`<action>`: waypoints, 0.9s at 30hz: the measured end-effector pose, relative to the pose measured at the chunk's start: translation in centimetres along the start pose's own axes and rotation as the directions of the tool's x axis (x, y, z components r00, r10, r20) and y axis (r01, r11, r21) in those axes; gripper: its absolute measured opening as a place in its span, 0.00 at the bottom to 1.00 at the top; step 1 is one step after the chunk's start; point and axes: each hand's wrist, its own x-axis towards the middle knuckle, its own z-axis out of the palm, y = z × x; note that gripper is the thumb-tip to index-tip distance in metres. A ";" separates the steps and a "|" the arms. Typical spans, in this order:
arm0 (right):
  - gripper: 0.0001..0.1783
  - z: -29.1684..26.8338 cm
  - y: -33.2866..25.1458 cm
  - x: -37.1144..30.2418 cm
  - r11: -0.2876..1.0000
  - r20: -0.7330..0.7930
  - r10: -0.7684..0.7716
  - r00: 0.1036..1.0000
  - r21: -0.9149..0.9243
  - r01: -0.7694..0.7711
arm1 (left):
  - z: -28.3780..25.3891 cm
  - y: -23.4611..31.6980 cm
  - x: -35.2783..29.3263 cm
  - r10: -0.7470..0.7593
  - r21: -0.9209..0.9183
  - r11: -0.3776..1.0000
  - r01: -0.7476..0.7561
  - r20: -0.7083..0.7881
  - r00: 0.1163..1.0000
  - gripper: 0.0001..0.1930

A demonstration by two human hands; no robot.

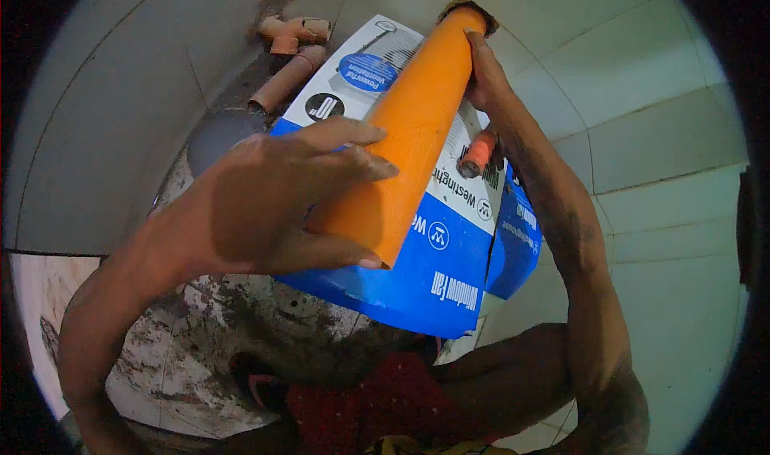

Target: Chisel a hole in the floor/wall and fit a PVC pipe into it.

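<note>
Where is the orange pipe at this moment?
In the head view, the orange pipe slants over the box at upper centre, between the left hand at its near end and the right hand beside the wall hole.

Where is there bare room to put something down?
On the box, the near blue corner right of the big pipe looks bare. So does stained floor between the left forearm and box. It's crowded beside the box's far left edge, where pipe pieces lie.

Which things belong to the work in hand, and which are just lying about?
In use:
- orange pipe, touched by left hand and right hand
- wall opening at its far end

Apparently lying about:
- brown tee fitting
- brown pipe
- blue-and-white box, perhaps a support
- short orange-red tube, whether loose unclear
</note>
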 end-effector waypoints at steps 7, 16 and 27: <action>0.29 6.9 -0.4 -6.9 0.990 -0.115 0.097 0.989 -0.090 -0.108 | -1.9 2.0 -2.8 -0.238 -0.202 0.954 0.223 -0.052 0.970 0.35; 0.35 14.9 -3.4 -19.1 0.944 0.152 0.161 0.975 -0.313 -0.107 | -1.8 3.8 -3.4 -0.601 -0.616 0.636 0.464 -0.019 0.799 0.44; 0.43 15.0 -8.1 -21.7 0.769 0.610 -0.306 0.731 -0.294 0.568 | -11.0 8.3 -16.0 -0.912 -0.281 0.400 0.873 -0.218 0.347 0.33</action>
